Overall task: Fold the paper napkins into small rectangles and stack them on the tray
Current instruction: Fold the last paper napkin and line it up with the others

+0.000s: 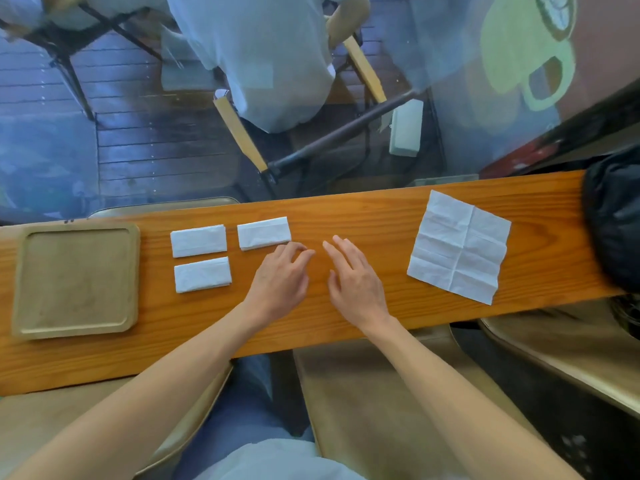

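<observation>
On wooden counter (346,216) by window glass, tray (20,278), folded napkins (198,240), both hands' fingers (341,252) apart, holding nothing.

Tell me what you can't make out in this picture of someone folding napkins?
- Head view: the dark bag is cut off by the right edge, so its shape is unclear.
- How many layers each folded napkin has: too small to tell.
- Whether the left hand touches the nearest folded napkin: fingertips reach its corner, contact unclear.
- Outside, beyond the glass, things are blurred by reflections.
</observation>
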